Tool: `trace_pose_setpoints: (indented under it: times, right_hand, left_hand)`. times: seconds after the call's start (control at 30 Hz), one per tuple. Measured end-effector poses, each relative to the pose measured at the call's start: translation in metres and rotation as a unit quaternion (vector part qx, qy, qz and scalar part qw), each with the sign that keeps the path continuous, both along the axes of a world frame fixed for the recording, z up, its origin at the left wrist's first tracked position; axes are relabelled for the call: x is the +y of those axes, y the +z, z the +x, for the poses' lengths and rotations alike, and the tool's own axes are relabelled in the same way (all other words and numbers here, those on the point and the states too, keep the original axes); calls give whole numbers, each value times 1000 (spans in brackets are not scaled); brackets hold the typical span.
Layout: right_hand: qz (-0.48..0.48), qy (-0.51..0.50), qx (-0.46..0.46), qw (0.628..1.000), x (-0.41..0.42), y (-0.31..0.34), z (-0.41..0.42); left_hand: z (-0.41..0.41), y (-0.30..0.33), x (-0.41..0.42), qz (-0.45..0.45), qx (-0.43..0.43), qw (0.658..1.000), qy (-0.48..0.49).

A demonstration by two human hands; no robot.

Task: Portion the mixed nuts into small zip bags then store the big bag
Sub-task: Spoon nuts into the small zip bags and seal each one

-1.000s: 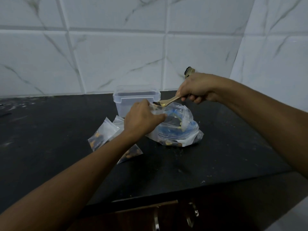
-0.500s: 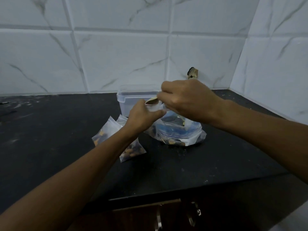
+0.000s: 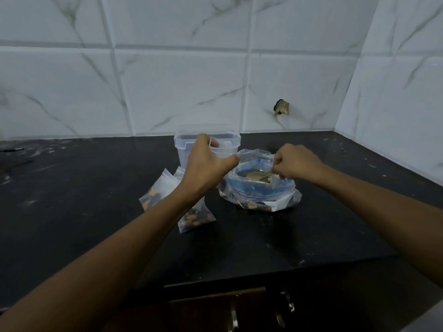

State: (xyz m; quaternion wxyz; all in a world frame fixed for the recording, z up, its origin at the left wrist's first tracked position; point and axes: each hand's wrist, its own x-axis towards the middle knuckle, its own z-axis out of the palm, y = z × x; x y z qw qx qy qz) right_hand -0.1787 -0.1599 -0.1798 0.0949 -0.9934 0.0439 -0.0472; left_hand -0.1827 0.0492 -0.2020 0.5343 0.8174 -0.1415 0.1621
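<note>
The big clear bag of mixed nuts (image 3: 260,190), with a blue zip band, sits open on the black counter (image 3: 96,188). My right hand (image 3: 296,161) grips a wooden spoon (image 3: 257,175) whose bowl lies down inside the big bag. My left hand (image 3: 207,162) holds a small clear zip bag (image 3: 221,149) open, raised just left of the big bag's mouth. Two filled small bags lie on the counter under my left forearm: one at the left (image 3: 155,192), one nearer the front (image 3: 195,215).
A clear plastic container (image 3: 187,149) stands behind my left hand against the white tiled wall. The wall turns a corner at the right. A hole with a stub (image 3: 281,107) marks the wall. Cabinet handles (image 3: 285,305) show below the counter's front edge.
My right hand has swung from the small bag's mouth to the right and lowered the spoon into the big bag. My left hand still holds the small bag up.
</note>
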Motion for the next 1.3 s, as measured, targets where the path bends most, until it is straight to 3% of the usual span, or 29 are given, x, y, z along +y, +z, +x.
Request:
trace_pose_setpoints:
  times: [0.07, 0.1, 0.17, 0.23, 0.27, 0.37, 0.63, 0.73, 0.83, 1.13, 1.3]
  right_hand:
    - [-64, 7, -66, 996, 3, -1, -2]
    - [-51, 28, -117, 991, 8, 4, -6]
    - [109, 87, -165, 976, 24, 22, -19]
    - [294, 123, -102, 942, 44, 41, -33]
    - [327, 130, -55, 935, 53, 46, -37]
    - [291, 137, 17, 947, 68, 47, -40]
    - [318, 139, -13, 938, 75, 49, -34]
    - [336, 155, -26, 929, 67, 52, -28]
    - [344, 180, -14, 921, 64, 53, -23]
    - [350, 229, -31, 908, 85, 36, -13]
    - [291, 246, -71, 922, 93, 30, -10]
  left_hand:
    - [-1, 1, -1, -5, -4, 1000, -2]
    - [0, 1, -2, -6, -8, 1000, -2]
    - [0, 1, -5, -7, -20, 1000, 4]
    - [-1, 1, -9, -5, -30, 999, 10]
    - [-1, 1, -10, -6, -30, 999, 12]
    - [-6, 3, -13, -3, -29, 999, 20]
    - [-16, 9, 2, -4, -38, 999, 3]
    - [-23, 13, 18, -97, 40, 991, -83]
    - [-17, 13, 32, -150, 56, 983, -94]
    - [-6, 6, 50, -131, 30, 990, -41]
    - [-8, 9, 58, -108, 33, 992, -64]
